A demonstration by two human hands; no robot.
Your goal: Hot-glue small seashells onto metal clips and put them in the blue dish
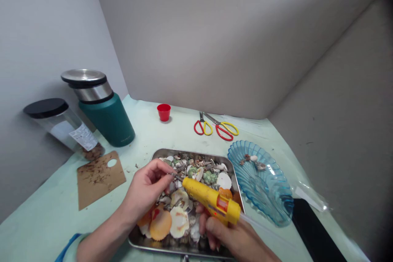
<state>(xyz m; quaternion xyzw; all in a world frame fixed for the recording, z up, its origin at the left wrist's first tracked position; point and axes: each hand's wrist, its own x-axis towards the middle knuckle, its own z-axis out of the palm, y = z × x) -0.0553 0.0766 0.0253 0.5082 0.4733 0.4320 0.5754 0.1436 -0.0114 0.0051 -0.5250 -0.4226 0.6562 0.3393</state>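
My right hand is wrapped round a yellow hot glue gun, with a clear glue stick trailing from its back end. A small light glows red on its side. The nozzle points left at the fingertips of my left hand. Those fingers are pinched together at the nozzle tip; whatever they hold is too small to make out. Below both hands lies a metal tray full of shells, among them an orange scallop shell, a white scallop shell and green-spotted ones.
A blue shell-shaped dish with a few small shells stands on the right, beside a black flat object. Behind the tray are a red cup and two pairs of scissors. Leftward stand a green bottle, a lidded jar and brown cardboard.
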